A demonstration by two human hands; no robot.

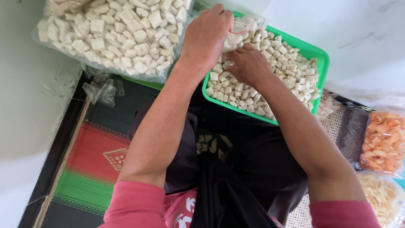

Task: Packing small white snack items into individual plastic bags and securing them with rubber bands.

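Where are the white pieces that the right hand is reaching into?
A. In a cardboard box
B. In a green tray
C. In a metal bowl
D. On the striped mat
B: the right hand rests on the white pieces heaped in the green tray, while the left hand holds a small clear bag over it.

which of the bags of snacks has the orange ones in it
The clear bag at the far right edge, beside the dark packet. Its chips are orange; the big bag at top left holds white cubes, and the lower-right bag holds pale yellow chips.
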